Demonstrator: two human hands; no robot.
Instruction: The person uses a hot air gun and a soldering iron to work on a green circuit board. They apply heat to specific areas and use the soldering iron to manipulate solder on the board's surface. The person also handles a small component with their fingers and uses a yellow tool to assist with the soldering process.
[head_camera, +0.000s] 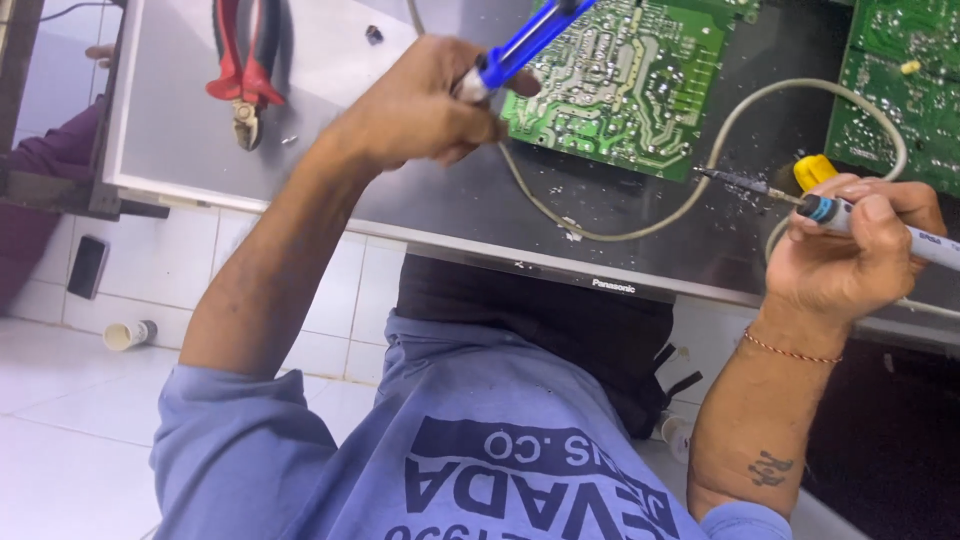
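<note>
A grey metal panel (420, 215) spans the work surface. On it lies a green printed circuit board (625, 85), solder side up, with a second green board (895, 90) at the right edge. A pale cable (700, 190) loops across the panel between them. Red-handled pliers (243, 75) rest at upper left, well apart. The left hand (420, 105) is clenched around a blue-handled desoldering tool (520, 45) just beside the first board's near corner. The right hand (860, 245) grips a white-and-blue soldering iron (800, 205), its tip over the panel near the cable.
</note>
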